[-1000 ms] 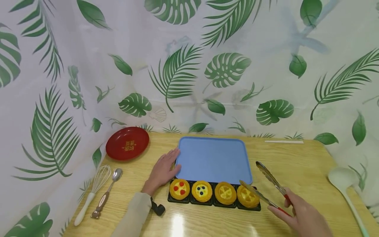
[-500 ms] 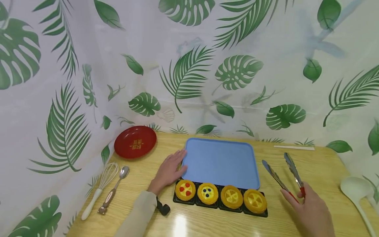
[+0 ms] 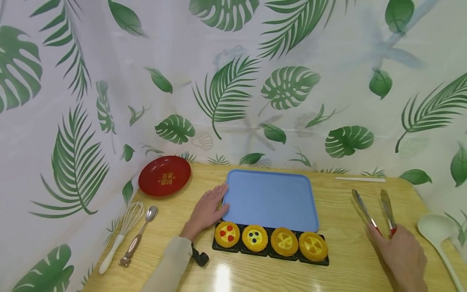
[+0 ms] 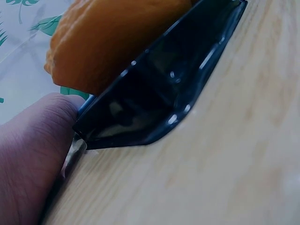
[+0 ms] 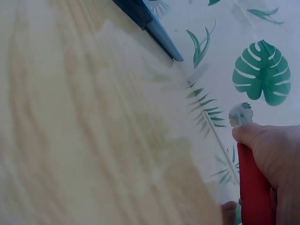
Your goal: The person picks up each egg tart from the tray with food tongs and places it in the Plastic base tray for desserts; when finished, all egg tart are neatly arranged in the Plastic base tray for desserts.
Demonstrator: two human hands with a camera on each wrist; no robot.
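My left hand (image 3: pixel 207 211) rests at the left edge of the blue tray (image 3: pixel 271 198), fingers extended and thumb along its side. In the left wrist view the thumb (image 4: pixel 42 131) lies close beside a black plastic holder (image 4: pixel 154 89) with a tart (image 4: pixel 112 42) in it. Red-handled metal tongs (image 3: pixel 363 207) are gripped in my right hand (image 3: pixel 401 251), right of the tray. Their arms are spread with nothing between. A row of black holders in front of the tray bears a red-dotted tart (image 3: pixel 227 234), a blue-dotted tart (image 3: pixel 254 238) and two yellow-wedge tarts (image 3: pixel 284 241).
A red plate (image 3: pixel 164 176) stands at the back left. Nearer on that side lie a whisk (image 3: pixel 122 235) and a spoon (image 3: pixel 140 235). White chopsticks (image 3: pixel 360 179) lie at the back right, a pale ladle (image 3: pixel 438 235) at the right edge. A leaf-print curtain (image 3: pixel 233 138) hangs behind.
My right hand has carried the tongs to the right, from over the rightmost tart to beyond the tray. My left hand has stayed at the tray's edge. The view has shifted slightly.
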